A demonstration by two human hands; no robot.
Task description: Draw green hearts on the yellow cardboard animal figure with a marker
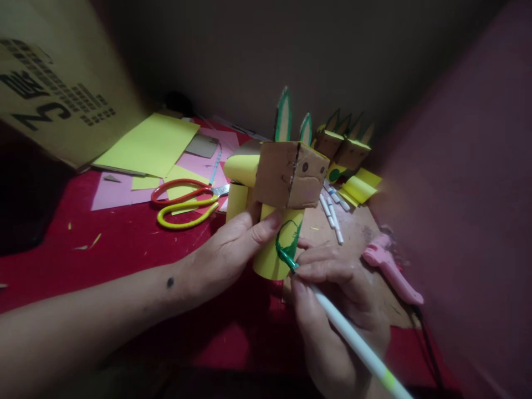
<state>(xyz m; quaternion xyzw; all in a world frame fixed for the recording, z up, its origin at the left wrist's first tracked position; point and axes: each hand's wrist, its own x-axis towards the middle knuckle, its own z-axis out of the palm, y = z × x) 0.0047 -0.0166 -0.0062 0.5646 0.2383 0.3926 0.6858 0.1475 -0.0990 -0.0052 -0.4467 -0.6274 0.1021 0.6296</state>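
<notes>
A paper figure point(274, 174) stands in the middle, with a brown cardboard box head, two green-edged ears and yellow paper tubes for its body. My left hand point(235, 241) grips it from the left, just below the head, with the thumb on the front tube. In my right hand point(336, 299) is a white marker point(353, 332) with a green front end. Its tip touches the front tube beside a green, partly coloured round outline.
Red-and-yellow-handled scissors point(187, 202), yellow sheets point(149, 145) and pink paper lie left. Several markers point(331, 213) and a pink glue gun point(393, 269) rest on cardboard at right. Similar figures point(347, 149) stand behind. A large carton point(62, 77) leans at upper left.
</notes>
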